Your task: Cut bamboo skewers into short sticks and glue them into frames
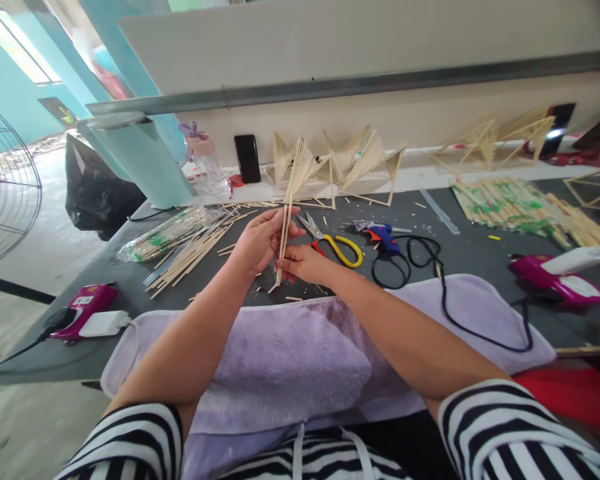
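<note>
Between my hands a framework of thin wooden sticks (pixel 300 170) stands upright above the table, its upper sticks spread in a fan. My left hand (pixel 264 241) is closed around its lower sticks from the left. Lower down, my right hand (pixel 300 262) pinches the same sticks near their bottom end; some fingertips are hidden. Just beyond my right hand lie scissors (pixel 343 248) with yellow and red handles, blades apart. A blue glue gun (pixel 386 239) with a black cord rests right of them. Loose sticks (pixel 193 257) lie in a pile to the left.
Several finished stick frames (pixel 365 163) stand along the wall beside a phone (pixel 247 159) and a bottle (pixel 205 157). Bagged sticks (pixel 503 205) lie at right. Magenta power blocks (pixel 87 303) sit at both sides. A lilac cloth (pixel 290 360) covers the front edge; a fan guard (pixel 10 180) is left.
</note>
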`<state>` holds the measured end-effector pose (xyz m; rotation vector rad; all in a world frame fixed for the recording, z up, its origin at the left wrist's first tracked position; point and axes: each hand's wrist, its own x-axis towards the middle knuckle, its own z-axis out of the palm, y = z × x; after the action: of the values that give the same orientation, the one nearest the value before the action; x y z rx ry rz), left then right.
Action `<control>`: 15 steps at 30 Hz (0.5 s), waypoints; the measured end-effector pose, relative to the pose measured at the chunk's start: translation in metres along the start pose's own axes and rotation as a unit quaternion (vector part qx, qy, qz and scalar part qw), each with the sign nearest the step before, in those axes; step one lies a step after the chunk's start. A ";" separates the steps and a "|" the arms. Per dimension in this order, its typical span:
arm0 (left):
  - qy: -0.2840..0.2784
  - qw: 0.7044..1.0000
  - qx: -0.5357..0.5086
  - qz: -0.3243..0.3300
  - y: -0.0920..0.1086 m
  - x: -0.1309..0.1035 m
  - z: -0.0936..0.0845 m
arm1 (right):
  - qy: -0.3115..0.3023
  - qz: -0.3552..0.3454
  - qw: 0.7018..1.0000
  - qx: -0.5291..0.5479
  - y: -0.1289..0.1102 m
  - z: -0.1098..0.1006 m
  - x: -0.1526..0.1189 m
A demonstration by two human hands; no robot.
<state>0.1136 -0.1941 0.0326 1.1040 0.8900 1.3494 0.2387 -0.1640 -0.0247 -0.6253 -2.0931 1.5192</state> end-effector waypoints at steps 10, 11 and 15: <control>-0.014 1.000 -0.001 0.005 -0.003 -0.001 0.003 | -0.029 0.012 0.999 0.024 -0.004 0.000 0.000; -0.015 1.000 -0.003 0.004 -0.003 -0.001 0.002 | -0.028 0.014 0.999 0.021 -0.004 0.000 0.000; -0.022 1.000 -0.002 -0.006 -0.003 0.000 0.000 | -0.027 0.029 0.999 0.024 -0.003 0.002 0.000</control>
<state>0.1148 -0.1940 0.0302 1.1196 0.8616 1.3119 0.2367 -0.1664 -0.0228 -0.6397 -2.0885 1.6289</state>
